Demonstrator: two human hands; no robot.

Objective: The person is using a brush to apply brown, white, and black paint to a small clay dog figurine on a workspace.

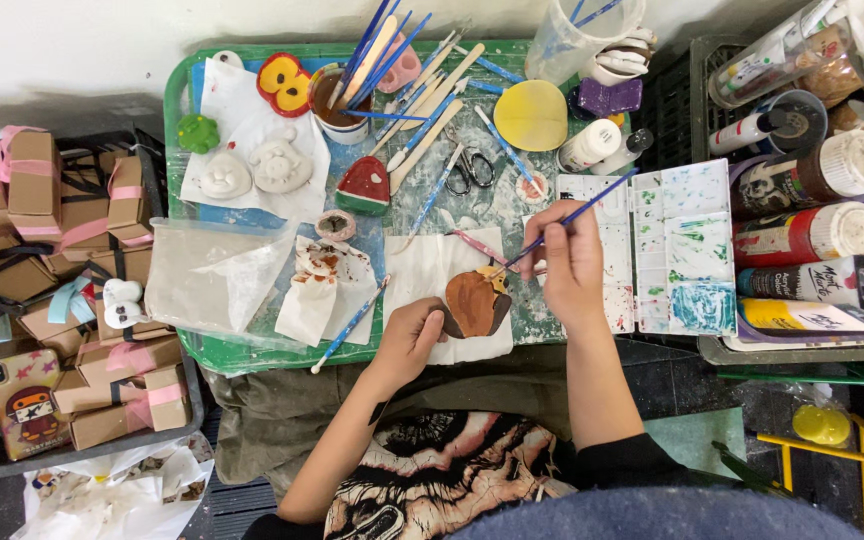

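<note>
My left hand (410,340) grips a small brown-painted plaster figure (476,302) by its left edge, resting it on a white paper towel (422,268) on the green tray (184,345). My right hand (564,262) holds a thin blue paintbrush (584,208), its tip touching the yellow patch at the figure's top right. The brush handle slants up to the right over a white paint palette (682,245).
The tray carries several brushes, scissors (469,168), a cup of brown water (337,105), a watermelon-slice figure (364,187), white unpainted figures (252,170) and a yellow disc (530,115). Paint bottles (807,235) lie in a crate at right. Ribboned small boxes (62,220) and a phone (24,402) sit at left.
</note>
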